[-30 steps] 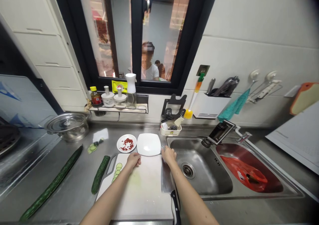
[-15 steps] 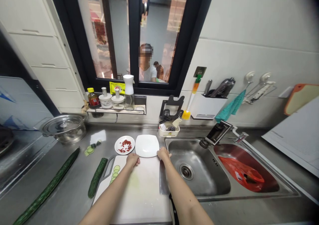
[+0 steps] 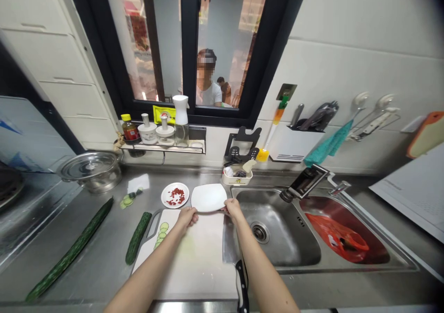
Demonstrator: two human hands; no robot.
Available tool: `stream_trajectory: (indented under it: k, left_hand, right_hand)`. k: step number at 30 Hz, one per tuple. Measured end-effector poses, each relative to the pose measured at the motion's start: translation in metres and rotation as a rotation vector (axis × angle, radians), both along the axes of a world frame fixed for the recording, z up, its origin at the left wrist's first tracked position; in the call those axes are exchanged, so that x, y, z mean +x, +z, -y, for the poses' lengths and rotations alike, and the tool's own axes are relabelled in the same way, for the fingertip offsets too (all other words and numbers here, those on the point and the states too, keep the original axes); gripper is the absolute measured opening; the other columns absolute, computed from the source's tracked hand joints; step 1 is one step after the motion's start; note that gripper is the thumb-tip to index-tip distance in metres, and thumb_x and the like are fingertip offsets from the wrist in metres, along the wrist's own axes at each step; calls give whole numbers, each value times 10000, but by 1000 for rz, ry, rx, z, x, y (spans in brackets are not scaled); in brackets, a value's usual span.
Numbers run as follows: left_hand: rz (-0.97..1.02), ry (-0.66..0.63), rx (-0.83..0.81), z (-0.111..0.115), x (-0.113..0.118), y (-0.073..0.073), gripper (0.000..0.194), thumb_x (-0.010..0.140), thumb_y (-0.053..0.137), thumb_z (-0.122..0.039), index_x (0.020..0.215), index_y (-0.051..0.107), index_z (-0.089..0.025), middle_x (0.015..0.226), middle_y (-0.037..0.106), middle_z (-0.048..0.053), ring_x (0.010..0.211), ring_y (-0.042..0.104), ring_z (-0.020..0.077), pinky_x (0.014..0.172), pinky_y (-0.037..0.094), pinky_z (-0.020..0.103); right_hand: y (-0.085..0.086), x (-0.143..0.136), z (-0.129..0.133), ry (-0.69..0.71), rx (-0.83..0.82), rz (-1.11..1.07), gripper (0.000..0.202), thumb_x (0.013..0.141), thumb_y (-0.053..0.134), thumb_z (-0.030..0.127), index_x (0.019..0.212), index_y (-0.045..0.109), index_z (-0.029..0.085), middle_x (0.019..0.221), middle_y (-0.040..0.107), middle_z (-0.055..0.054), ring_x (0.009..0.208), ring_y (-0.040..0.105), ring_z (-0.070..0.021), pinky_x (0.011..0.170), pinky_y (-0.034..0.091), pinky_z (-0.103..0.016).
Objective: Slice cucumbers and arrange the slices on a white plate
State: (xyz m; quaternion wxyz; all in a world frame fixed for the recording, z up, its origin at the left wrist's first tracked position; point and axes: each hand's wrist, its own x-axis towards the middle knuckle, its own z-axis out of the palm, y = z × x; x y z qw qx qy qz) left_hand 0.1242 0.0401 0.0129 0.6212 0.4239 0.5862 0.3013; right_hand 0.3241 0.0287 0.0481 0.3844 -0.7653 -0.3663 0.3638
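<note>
A white square plate (image 3: 208,197) lies at the far end of the white cutting board (image 3: 197,266). My left hand (image 3: 188,217) is closed on its near left corner, and my right hand (image 3: 233,208) pinches its right edge. The plate looks slightly tilted. Beside it, a round white dish (image 3: 175,195) holds small red pieces. Cucumber slices (image 3: 161,234) overlap along the board's left side, partly behind my left forearm. A cut cucumber (image 3: 138,238) lies just left of the board. Near my right forearm, a black-handled knife (image 3: 242,287) rests at the board's right edge.
A long cucumber (image 3: 71,250) lies on the steel counter at left, near a lidded pot (image 3: 90,170). At right is a double sink (image 3: 277,253) with a faucet (image 3: 305,183) and a red bag (image 3: 338,239). A condiment shelf (image 3: 163,147) hangs below the window, through which people show.
My right hand has closed on the plate's right edge, and the plate now appears tilted, its right side raised a little. The camera view has shifted slightly.
</note>
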Motion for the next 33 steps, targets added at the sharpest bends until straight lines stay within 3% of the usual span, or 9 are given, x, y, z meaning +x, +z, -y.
stream_trajectory:
  k: [3,7,11,17,22,27,33]
  left_hand:
    - [82,-10,25,16,-4,7,232,676,553,-374,610,483,-163,477,542,-20,378,409,45,402,241,173]
    - [135,12,39,45,-15,14,269,644,580,-425,625,493,-172,497,565,-17,390,443,57,411,274,176]
    - [96,-11,22,77,-31,16,277,645,581,-432,586,474,-183,490,559,-16,388,446,67,405,280,187]
    - [28,-25,30,123,-60,13,313,676,582,-474,577,448,-210,519,569,3,430,468,96,420,323,210]
    - [43,-13,7,155,-84,1,327,671,603,-475,605,420,-212,482,544,-27,395,441,85,407,303,198]
    - [33,29,-55,169,-93,-8,341,630,624,-476,609,417,-206,437,516,-53,355,421,72,374,253,178]
    - [16,31,-82,169,-93,-1,361,574,648,-476,592,411,-204,440,528,-49,349,433,71,363,251,173]
  right_hand:
    - [2,3,15,-30,22,-122,124,732,489,177,608,496,174,459,555,9,425,499,-88,420,358,-168]
    - [1,1,48,-67,68,-225,60,691,499,254,692,487,195,471,563,23,413,501,-91,421,369,-173]
    - [-5,-8,86,-123,119,-377,223,612,589,332,757,472,210,486,568,38,435,520,-108,432,377,-191]
    - [-14,-30,137,-98,113,-405,311,608,618,431,770,456,221,508,550,56,444,504,-105,457,380,-208]
    - [-26,-48,170,-45,73,-375,360,598,652,483,778,476,225,504,518,64,471,506,-120,459,373,-214]
    - [-39,-63,183,-51,1,-379,374,611,646,503,795,461,235,497,489,75,454,499,-119,427,348,-202]
    - [-45,-69,185,-37,-22,-365,353,631,627,477,805,435,237,493,479,91,398,480,-105,386,318,-185]
